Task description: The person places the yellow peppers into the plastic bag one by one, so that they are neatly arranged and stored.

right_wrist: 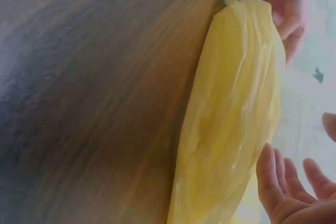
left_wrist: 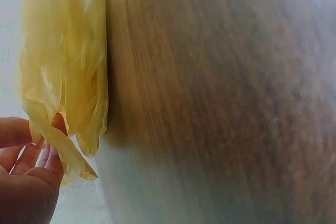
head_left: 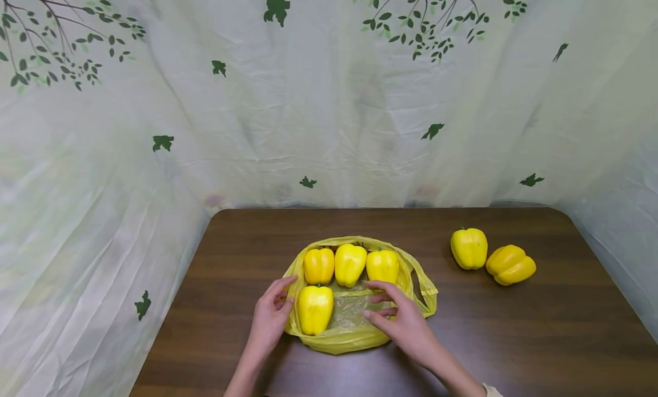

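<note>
A yellow plastic bag (head_left: 354, 343) lies open on the dark wooden table (head_left: 514, 328). Inside it are several yellow bell peppers: three in a row at the back (head_left: 349, 264) and one at the front left (head_left: 315, 308). My left hand (head_left: 288, 292) is at the bag's left rim. In the left wrist view its fingers (left_wrist: 31, 150) pinch a fold of the bag (left_wrist: 63, 51). My right hand (head_left: 377, 300) hovers over the bag's front right with fingers spread and relaxed. The right wrist view shows that hand (right_wrist: 294, 182) open beside the bag (right_wrist: 231, 103), holding nothing.
Two more yellow peppers sit on the table to the right, one upright (head_left: 469, 248) and one on its side (head_left: 510, 264). A pale sheet printed with green leaves (head_left: 329, 100) hangs behind the table and along both sides.
</note>
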`<state>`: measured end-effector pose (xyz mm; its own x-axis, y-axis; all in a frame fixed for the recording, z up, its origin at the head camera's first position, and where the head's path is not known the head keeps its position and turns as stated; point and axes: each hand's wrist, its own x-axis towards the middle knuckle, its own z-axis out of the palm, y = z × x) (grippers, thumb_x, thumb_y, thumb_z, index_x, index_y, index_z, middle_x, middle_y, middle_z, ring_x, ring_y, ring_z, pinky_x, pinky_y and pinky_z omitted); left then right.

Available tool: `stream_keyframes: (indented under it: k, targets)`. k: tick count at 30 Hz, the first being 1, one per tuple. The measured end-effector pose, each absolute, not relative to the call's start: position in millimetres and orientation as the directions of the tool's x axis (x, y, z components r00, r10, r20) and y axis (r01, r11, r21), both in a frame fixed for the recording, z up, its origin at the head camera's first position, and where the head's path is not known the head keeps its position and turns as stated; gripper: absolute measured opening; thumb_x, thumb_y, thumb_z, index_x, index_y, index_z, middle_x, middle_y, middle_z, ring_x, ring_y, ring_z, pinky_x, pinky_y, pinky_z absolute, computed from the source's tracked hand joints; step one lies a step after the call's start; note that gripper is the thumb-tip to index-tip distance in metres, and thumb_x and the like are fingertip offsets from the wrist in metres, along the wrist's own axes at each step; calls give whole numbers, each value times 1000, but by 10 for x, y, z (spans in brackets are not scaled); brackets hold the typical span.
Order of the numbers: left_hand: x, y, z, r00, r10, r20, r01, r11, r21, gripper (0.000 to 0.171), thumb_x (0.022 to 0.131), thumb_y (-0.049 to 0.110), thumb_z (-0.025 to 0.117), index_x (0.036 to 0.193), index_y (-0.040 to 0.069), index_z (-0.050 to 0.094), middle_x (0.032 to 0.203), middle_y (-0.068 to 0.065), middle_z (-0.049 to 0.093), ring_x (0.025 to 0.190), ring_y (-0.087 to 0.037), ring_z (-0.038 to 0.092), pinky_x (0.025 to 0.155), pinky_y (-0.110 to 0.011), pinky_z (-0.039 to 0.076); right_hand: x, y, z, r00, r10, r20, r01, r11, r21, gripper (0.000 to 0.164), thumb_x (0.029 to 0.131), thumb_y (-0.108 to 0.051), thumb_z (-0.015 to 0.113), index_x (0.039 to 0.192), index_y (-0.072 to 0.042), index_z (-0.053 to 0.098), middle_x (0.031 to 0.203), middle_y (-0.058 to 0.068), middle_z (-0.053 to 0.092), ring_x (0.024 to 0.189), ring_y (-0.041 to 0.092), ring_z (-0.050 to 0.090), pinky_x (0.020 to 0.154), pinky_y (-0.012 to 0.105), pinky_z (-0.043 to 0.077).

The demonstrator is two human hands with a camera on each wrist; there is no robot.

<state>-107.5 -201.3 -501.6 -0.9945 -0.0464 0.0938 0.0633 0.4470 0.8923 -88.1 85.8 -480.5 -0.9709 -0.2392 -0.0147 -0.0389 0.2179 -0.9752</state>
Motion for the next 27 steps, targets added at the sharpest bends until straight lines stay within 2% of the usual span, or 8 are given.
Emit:
stream_keyframes:
  k: [5,12,19,27]
  targets:
    - [-1082,-2001,-5013,-994,-46,94,64,444,894,42,89,-11,60,126,9,66,121,-7,62,92,-24,57,81,-27,51,-861,922,-4795,-980,-194,-36,2,176,-984,50,84,-12,78,129,-20,58,129,4,58,109,32,59,82,29,53]
    - [-1094,-2000,-5013,-995,-48,93,62,444,894,43,89,-11,61,126,9,66,121,-7,62,93,-24,57,82,-27,51,-854,1052,-4792,-987,-155,-35,9,167,-986,53,84,-11,78,133,-12,57,133,9,56,110,34,58,82,29,53]
    - [-1091,-2010,-5019,-995,-50,89,57,445,894,43,88,-13,60,125,8,66,120,-8,62,91,-25,57,81,-25,51,-833,1206,-4800,-993,-111,-41,13,239,-971,54,84,-15,78,134,-14,56,134,7,56,111,32,58,82,28,53]
    - [-1099,-2001,-5018,-995,-40,89,63,440,896,43,89,-10,61,129,5,64,124,-10,61,93,-23,56,80,-24,51,-817,1399,-4811,-998,-59,-13,-6,298,-955,51,86,-9,76,133,-15,56,134,8,56,109,26,60,82,27,53]
